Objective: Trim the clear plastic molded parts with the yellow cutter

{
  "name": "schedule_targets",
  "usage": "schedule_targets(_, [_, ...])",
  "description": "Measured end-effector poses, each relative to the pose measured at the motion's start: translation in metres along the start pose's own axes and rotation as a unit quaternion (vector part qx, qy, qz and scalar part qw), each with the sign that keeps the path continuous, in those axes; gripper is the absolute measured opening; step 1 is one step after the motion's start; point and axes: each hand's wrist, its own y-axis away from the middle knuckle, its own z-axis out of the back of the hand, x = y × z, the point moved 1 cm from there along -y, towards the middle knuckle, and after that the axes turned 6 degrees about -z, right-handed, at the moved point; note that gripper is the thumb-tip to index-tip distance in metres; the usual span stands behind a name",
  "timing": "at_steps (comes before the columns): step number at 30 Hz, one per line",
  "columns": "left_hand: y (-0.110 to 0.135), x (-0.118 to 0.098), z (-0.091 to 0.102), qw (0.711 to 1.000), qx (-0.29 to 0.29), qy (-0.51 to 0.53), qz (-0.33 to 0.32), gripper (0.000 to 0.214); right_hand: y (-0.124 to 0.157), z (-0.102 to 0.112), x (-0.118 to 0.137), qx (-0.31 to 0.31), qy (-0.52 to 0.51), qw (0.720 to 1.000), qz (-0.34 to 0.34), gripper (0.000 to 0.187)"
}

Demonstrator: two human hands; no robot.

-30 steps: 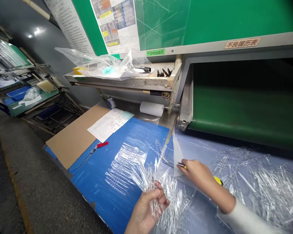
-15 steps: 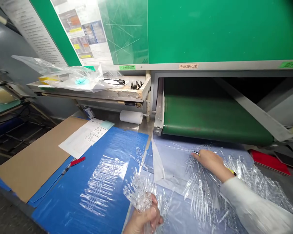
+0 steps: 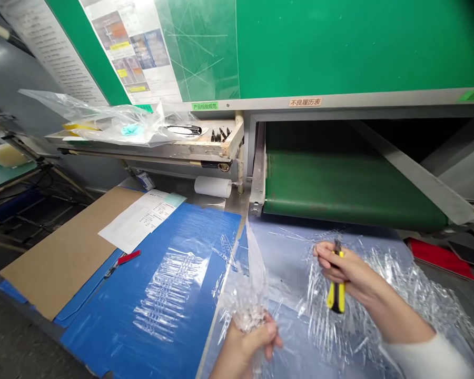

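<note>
My left hand (image 3: 248, 345) is closed round a bunch of clear plastic parts (image 3: 245, 308) near the bottom edge, fanned upward. My right hand (image 3: 345, 271) is closed on small cutters with yellow and black handles (image 3: 336, 292), held upright over a heap of clear plastic parts (image 3: 383, 295) on a clear plastic sheet (image 3: 284, 247). A row of clear parts (image 3: 168, 292) lies on the blue board (image 3: 189, 247) to the left.
A green conveyor belt (image 3: 339, 189) ends just behind the heap. Cardboard (image 3: 63, 252), a printed paper (image 3: 142, 218) and a red-handled tool (image 3: 122, 260) lie left. A shelf (image 3: 150, 145) holds plastic bags. A red item (image 3: 438, 255) lies at the right.
My right hand came off the heap and turned the yellow-handled cutters upright. My left hand shifted slightly right with its bunch. The view barely moved since half a second ago.
</note>
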Motion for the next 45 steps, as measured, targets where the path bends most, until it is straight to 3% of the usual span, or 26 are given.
schedule_targets(4, [0.002, -0.007, -0.034, 0.992, 0.086, 0.082, 0.039, 0.025, 0.051, -0.047, 0.004, 0.086, -0.146, 0.985, 0.037, 0.049])
schedule_targets(7, [0.003, -0.012, -0.048, 0.984, 0.102, 0.123, 0.072, 0.027, 0.067, -0.063, 0.002, 0.107, -0.206, 0.972, 0.037, 0.046])
schedule_targets(13, [0.016, -0.023, -0.054, 1.0, -0.01, -0.002, -0.015, 0.027, 0.076, -0.058, -0.001, 0.114, -0.244, 0.962, 0.04, 0.035])
schedule_targets(23, [0.026, -0.027, -0.059, 0.998, 0.002, -0.06, -0.027, 0.02, 0.081, -0.058, -0.005, 0.14, -0.253, 0.956, 0.037, 0.031])
schedule_targets(30, [0.026, -0.028, -0.057, 0.993, -0.025, -0.116, -0.021, 0.018, 0.079, -0.049, -0.005, 0.107, -0.278, 0.953, 0.058, 0.031])
schedule_targets(36, [0.023, -0.022, -0.056, 0.989, -0.014, -0.144, -0.031, 0.015, 0.077, -0.047, -0.003, 0.094, -0.249, 0.962, 0.063, 0.026])
schedule_targets(39, [0.015, -0.024, -0.048, 0.988, -0.079, -0.116, -0.062, 0.019, 0.081, -0.043, -0.005, 0.038, -0.233, 0.967, 0.093, 0.025])
schedule_targets(41, [0.008, -0.027, -0.039, 0.979, -0.149, -0.073, -0.115, 0.019, 0.091, -0.04, -0.008, -0.053, -0.233, 0.962, 0.13, 0.019])
schedule_targets(43, [0.004, -0.029, -0.032, 0.972, -0.175, -0.031, -0.152, 0.017, 0.106, -0.039, -0.009, -0.183, -0.148, 0.946, 0.224, 0.003])
schedule_targets(45, [0.003, -0.03, -0.033, 0.981, -0.132, -0.021, -0.142, 0.016, 0.122, -0.045, -0.008, -0.255, 0.031, 0.896, 0.362, 0.019])
